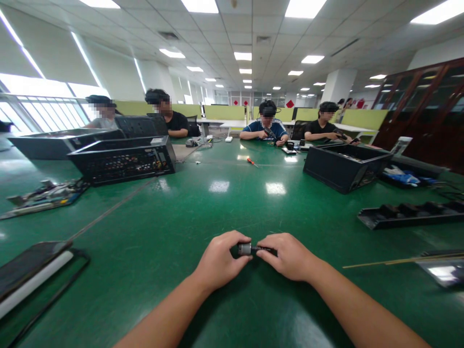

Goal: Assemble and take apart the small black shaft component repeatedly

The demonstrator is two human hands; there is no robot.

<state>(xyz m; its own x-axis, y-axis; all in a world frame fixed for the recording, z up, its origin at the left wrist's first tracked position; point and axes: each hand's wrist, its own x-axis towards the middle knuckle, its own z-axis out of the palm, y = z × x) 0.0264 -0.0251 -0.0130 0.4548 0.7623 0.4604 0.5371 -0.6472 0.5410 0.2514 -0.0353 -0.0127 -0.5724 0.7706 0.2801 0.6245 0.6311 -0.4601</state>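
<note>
Just above the green table, my two hands meet near the lower middle of the view. My left hand [224, 257] is closed, thumb and fingers pinching a small grey-and-black cylinder [245, 249] that looks like a little motor. From the other side, my right hand [288, 256] grips a slim dark rod-like piece [267, 250], its kind too small to make out. The rod points at the cylinder's right end; whether the two are joined, I cannot tell. My fingers hide part of both pieces.
Black computer cases [123, 162] stand at left, another case [344, 166] at right. A circuit board [47, 195] lies far left, a black tray [413, 215] at right. Thin sticks [384, 262] lie near my right arm. An orange screwdriver [251, 162] lies ahead. Several people sit across the table.
</note>
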